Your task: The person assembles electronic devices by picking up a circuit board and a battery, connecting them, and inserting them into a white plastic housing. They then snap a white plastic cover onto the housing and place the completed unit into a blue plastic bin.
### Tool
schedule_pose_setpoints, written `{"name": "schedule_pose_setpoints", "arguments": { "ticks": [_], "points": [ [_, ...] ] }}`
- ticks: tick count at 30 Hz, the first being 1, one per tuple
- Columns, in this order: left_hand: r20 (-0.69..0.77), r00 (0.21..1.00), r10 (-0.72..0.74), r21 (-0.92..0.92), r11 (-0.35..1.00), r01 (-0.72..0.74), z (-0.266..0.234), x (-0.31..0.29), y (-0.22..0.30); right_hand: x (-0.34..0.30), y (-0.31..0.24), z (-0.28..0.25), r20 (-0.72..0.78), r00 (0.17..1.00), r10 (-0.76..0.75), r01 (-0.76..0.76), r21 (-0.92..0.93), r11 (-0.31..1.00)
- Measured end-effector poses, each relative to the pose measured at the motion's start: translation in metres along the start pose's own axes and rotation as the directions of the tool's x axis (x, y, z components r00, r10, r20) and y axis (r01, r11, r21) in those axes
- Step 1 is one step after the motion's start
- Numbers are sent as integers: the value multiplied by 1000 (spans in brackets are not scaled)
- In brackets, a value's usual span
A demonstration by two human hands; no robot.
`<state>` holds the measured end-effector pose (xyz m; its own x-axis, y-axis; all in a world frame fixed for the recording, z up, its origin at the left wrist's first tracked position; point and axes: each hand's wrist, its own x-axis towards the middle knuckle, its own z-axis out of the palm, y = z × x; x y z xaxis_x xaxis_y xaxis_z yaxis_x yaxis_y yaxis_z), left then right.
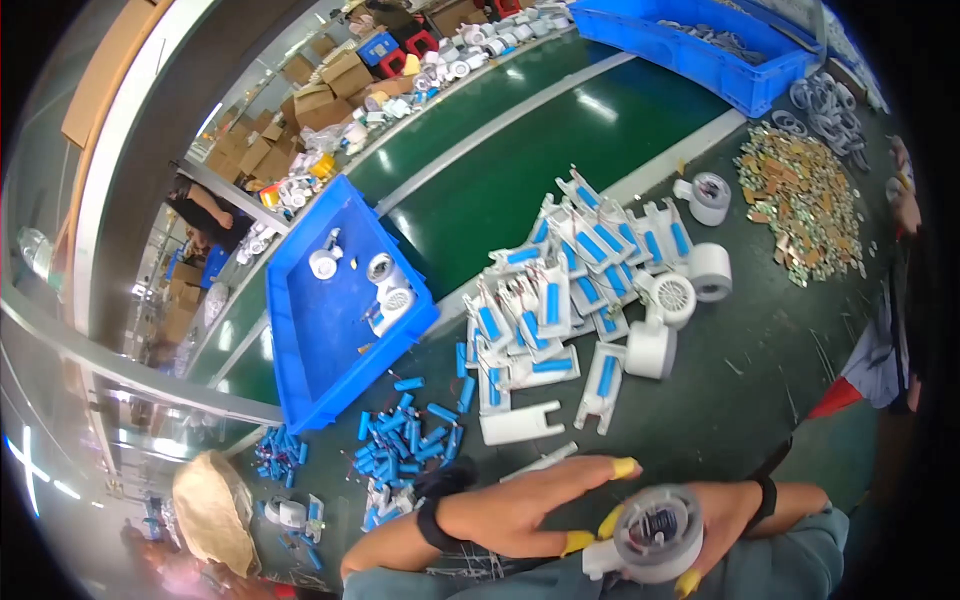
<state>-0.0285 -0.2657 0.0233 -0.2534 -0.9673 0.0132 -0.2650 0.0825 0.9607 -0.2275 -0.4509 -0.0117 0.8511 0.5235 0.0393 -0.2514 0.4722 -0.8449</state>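
My right hand (pixel 722 520) grips a white round fan housing (pixel 652 545) with a short neck, low in the view over my lap. Its open face is turned up and shows a dark part with wires inside. My left hand (pixel 520 512) reaches across beside it, fingers spread, with the thumb tip close to the neck; whether it touches cannot be made out. Yellow covers sit on several fingertips, and each wrist has a black band. Just beyond lie a white handle shell (pixel 520 424) and a heap of white handle shells with blue battery cells (pixel 553 300).
More white fan housings (pixel 650 348) stand right of the heap. Loose blue cells (pixel 405 440) lie at left, near a blue bin (pixel 345 300) with a few housings. Small circuit boards (pixel 800 195) pile at far right below another blue bin (pixel 700 50). A green conveyor (pixel 480 160) runs behind.
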Motion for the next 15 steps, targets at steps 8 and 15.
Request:
{"name": "schedule_pose_setpoints", "arguments": {
  "ticks": [8,15],
  "points": [
    [-16,970,-241,-772,619,141,61,-15,-23,-5,16,-10,-118,964,-238,261,258,930],
    [-100,958,-269,-909,417,23,92,-19,-28,-20,14,2,-340,933,-117,193,199,961]
  ]
}}
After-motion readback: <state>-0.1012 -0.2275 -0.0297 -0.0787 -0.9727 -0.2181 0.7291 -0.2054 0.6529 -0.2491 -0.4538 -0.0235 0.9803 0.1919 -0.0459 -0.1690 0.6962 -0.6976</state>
